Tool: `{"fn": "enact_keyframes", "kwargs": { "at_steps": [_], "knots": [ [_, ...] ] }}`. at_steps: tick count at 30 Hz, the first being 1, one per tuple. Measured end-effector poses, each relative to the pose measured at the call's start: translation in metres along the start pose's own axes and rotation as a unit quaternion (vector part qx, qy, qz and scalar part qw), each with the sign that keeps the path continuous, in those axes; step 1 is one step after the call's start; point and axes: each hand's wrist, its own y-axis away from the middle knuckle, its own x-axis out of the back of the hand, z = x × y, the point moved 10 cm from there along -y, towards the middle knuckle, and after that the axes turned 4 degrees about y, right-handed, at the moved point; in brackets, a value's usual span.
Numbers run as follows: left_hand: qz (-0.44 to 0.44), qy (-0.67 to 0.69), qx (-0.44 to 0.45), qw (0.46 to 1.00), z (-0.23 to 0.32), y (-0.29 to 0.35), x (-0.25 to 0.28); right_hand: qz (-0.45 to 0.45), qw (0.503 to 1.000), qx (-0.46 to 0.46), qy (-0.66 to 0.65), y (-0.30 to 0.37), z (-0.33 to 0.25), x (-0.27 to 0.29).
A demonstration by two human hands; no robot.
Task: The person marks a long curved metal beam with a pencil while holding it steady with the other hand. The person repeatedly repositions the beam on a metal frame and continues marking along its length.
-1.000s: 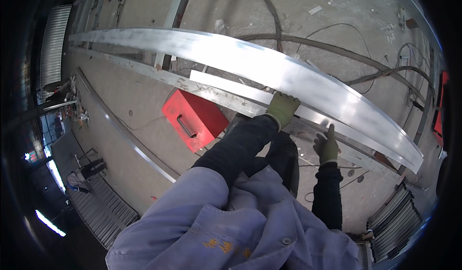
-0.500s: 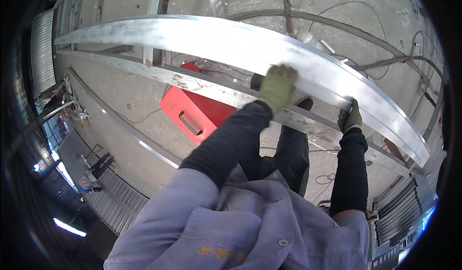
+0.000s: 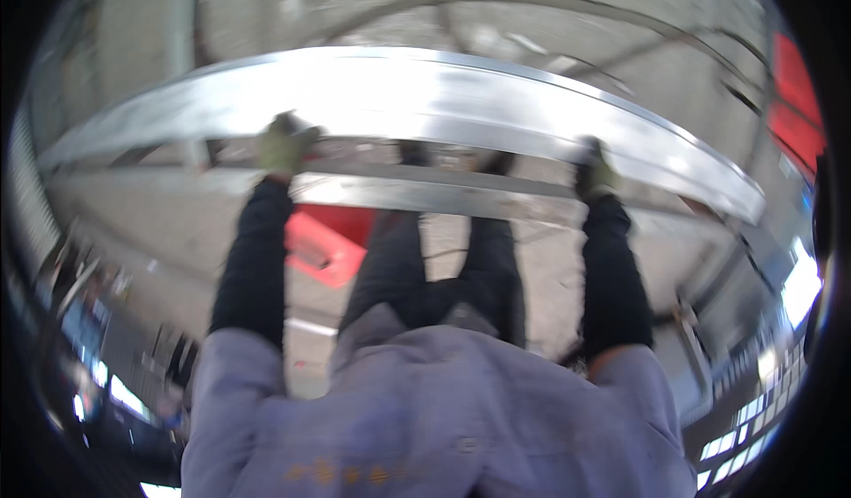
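Both at near edge of panel (image 3: 399, 94): my left hand (image 3: 284, 149), right hand (image 3: 596, 173); fingers blurred, can't tell if clamped. Beam (image 3: 425, 195) nearer me, red box (image 3: 326, 254) left of my legs (image 3: 494, 263).

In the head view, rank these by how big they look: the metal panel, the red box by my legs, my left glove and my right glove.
1. Metal panel, largest
2. Red box, partly hidden
3. Left glove and right glove, blurred and too alike to rank
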Motion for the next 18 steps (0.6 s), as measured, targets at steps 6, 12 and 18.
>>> {"fn": "enact_keyframes", "kwargs": {
  "at_steps": [6,12,18],
  "knots": [
    [0.048,-0.031,-0.069,0.996,0.005,0.004,0.014,0.092,0.993,-0.079,-0.002,0.025,0.0,-0.014],
    [0.009,-0.01,-0.058,0.998,0.002,-0.023,-0.001,0.144,0.986,-0.088,-0.001,0.05,-0.014,0.002],
    [0.013,-0.034,-0.05,0.998,0.004,-0.024,-0.001,0.147,0.986,-0.081,0.021,0.047,-0.013,0.002]
  ]
}}
